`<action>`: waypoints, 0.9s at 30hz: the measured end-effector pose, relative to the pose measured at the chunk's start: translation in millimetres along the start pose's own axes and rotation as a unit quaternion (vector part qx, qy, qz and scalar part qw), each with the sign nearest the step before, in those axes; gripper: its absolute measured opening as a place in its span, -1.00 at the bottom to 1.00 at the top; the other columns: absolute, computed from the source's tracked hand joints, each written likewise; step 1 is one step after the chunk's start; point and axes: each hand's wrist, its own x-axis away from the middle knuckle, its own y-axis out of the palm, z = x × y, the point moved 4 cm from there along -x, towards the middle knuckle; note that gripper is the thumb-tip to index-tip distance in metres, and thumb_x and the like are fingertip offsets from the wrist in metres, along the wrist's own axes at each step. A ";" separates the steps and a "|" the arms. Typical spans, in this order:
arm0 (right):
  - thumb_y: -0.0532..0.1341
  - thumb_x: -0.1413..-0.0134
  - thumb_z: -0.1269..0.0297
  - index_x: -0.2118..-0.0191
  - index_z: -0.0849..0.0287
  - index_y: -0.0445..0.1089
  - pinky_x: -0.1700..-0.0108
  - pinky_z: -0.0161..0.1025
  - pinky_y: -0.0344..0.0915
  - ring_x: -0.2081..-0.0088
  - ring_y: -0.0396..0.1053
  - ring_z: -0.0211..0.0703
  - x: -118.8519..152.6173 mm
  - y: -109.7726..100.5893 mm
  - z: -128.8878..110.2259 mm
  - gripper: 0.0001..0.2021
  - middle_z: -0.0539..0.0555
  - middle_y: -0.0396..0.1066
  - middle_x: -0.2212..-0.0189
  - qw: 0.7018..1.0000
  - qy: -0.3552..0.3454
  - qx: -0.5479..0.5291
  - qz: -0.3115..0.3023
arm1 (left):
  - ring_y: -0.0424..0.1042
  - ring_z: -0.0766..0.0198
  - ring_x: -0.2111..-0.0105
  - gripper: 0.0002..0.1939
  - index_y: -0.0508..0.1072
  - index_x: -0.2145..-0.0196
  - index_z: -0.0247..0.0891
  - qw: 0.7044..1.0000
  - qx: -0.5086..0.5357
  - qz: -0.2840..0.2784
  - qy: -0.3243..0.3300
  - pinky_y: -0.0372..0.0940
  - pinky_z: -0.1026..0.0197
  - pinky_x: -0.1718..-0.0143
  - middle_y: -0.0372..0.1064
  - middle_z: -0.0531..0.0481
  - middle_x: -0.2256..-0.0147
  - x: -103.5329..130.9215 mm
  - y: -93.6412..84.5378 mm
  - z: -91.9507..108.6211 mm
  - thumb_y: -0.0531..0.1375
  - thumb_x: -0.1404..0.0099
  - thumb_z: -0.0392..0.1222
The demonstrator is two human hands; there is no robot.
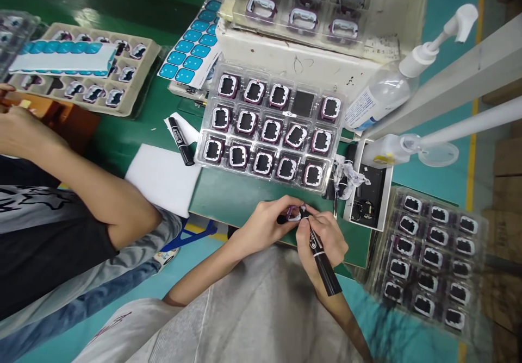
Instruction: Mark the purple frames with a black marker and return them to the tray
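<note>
"Where's the purple-and-white frame (292, 212)?"

"Beside the table's (220, 194) near edge, pinched in the left hand's (267, 223) grip, fingers curled closely round it."

"And the right hand (326, 238)?"

"Nearly meeting the left, its grip folded firmly on a black marker (323, 265). The frame lies ahead and leftward of that grip; the marker's long axis slants from the frame back toward the right forearm. Whether its tip touches, I can't tell."

"Materials?"

"The frame looks like a rigid rounded ring; the marker's a smooth cylinder with pale lettering. Beyond, a see-through plastic tray (261, 176) holds similar frames in squarish pockets. Leftward lies a matte white sheet (163, 181)."
</note>
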 end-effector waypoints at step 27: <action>0.39 -0.22 0.57 0.08 0.05 0.55 0.18 -0.07 0.79 0.33 0.63 -0.13 1.1 -0.2 -0.4 -0.73 -0.08 0.57 0.38 1.000 0.020 -0.021 -0.005 | 0.68 0.18 0.26 -0.69 0.60 -0.12 -0.13 0.999 -0.047 0.018 0.009 0.55 0.18 0.16 0.71 0.06 0.20 -1.9 -1.7 5.9 0.41 -0.45 -0.20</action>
